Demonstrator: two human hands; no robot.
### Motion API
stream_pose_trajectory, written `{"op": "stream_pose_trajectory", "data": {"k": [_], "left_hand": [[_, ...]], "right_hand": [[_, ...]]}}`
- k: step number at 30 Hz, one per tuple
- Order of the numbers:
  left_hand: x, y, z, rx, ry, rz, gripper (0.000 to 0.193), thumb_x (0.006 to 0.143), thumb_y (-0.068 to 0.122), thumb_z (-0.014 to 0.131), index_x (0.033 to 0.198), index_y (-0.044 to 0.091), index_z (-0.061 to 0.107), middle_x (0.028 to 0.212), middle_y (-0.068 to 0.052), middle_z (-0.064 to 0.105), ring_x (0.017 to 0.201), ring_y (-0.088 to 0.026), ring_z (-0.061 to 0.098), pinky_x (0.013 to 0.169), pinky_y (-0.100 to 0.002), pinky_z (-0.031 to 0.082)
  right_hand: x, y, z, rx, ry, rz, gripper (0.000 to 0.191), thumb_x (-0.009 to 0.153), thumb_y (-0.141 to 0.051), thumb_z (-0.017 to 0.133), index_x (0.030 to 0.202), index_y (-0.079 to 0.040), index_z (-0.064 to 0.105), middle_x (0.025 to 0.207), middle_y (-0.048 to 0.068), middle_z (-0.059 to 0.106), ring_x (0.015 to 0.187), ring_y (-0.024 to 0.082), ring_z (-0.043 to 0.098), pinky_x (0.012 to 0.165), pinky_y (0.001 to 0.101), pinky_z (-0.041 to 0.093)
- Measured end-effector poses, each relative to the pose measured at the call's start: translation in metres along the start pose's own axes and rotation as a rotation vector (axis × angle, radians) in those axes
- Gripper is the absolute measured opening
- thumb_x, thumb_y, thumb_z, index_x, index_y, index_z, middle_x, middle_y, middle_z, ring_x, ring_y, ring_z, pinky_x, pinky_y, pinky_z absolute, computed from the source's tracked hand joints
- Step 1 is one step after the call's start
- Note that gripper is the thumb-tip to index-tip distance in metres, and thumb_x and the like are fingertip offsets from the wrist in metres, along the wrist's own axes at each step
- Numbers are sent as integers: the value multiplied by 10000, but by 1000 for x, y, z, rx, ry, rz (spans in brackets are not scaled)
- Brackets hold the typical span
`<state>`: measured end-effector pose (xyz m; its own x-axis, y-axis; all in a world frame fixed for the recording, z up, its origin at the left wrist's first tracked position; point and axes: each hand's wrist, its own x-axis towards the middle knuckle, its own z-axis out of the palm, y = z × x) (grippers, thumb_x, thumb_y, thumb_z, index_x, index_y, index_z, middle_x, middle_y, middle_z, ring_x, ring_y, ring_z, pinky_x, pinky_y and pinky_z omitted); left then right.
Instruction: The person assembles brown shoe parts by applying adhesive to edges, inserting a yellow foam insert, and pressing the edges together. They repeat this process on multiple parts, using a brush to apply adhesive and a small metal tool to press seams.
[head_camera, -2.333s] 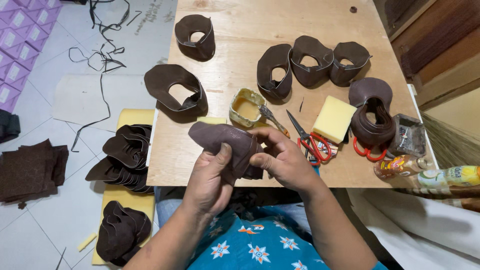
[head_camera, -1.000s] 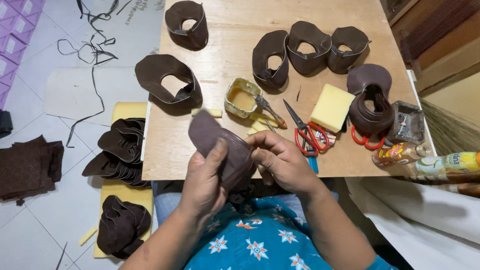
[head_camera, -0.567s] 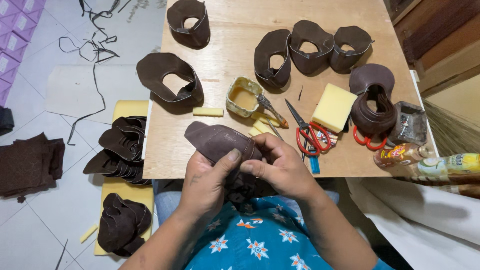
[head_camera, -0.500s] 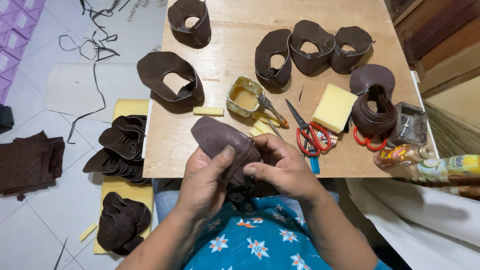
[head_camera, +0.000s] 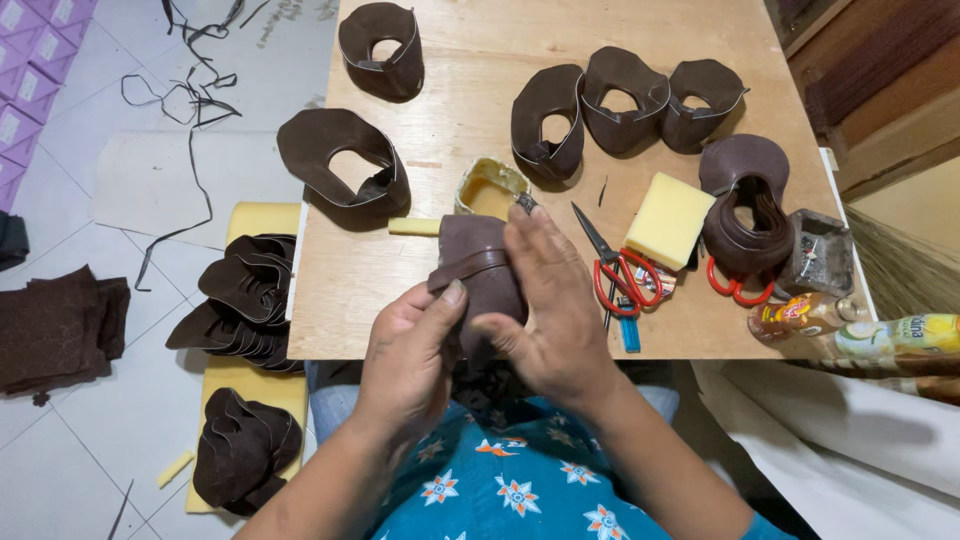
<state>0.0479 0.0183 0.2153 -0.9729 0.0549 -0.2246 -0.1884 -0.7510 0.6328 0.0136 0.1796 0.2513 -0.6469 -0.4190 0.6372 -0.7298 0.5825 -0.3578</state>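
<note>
Hands work together on one brown leather piece (head_camera: 478, 275), held at the near edge of the wooden table (head_camera: 470, 130), just in front of the open glue tin (head_camera: 490, 187). The left hand (head_camera: 410, 355) is closed on it, thumb pressing a folded edge. The right hand (head_camera: 550, 310) lies over it, fingers nearly flat, gripping too. To do this well, I think the fold needs firm, even pressure along the whole edge.

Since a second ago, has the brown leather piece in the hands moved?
Yes. The brown leather piece has risen toward the glue tin, its top edge now overlapping the tin, where earlier it lay clearly nearer the table's front edge.
</note>
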Motion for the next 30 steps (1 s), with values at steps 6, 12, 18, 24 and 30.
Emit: {"op": "stream_pose_trajectory", "data": {"k": [6,12,18,24,30], "left_hand": [[8,14,-11,-70,-65,98,273,1076,118,530,1219,-89,634,1119,-188,724,977,-217,719,924,-371,580],[-2,22,-5,179,-114,117,308,1049,142,539,1249,-59,659,1094,-134,741,954,-150,706,891,-309,570],[-13,26,-2,774,-171,183,260,998,152,621,1161,-12,739,947,-50,727,835,-69,633,760,-243,540],[-14,28,-5,660,-83,110,218,919,120,660,1119,36,687,869,4,683,735,-48,605,661,-216,517],[-10,19,-12,781,-88,180,132,979,133,671,981,4,699,829,-25,641,711,-69,578,633,-231,482]], "right_hand": [[-26,-6,-4,278,-19,-33,349,1024,-426,552,1094,-98,652,1156,51,685,1201,274,649,1150,525,370],[-36,26,13,1014,104,651,279,1037,-258,604,1167,-13,625,1121,63,690,1034,139,656,990,352,512],[-38,39,23,1620,-33,856,280,1040,-126,710,1238,40,600,952,53,650,705,46,533,624,193,437],[-33,31,18,1428,-150,950,280,936,-65,710,1174,27,595,884,49,653,526,38,509,454,173,413],[-35,27,24,1522,-166,982,343,902,-29,697,1213,19,559,937,64,674,513,37,528,448,170,433]]}}
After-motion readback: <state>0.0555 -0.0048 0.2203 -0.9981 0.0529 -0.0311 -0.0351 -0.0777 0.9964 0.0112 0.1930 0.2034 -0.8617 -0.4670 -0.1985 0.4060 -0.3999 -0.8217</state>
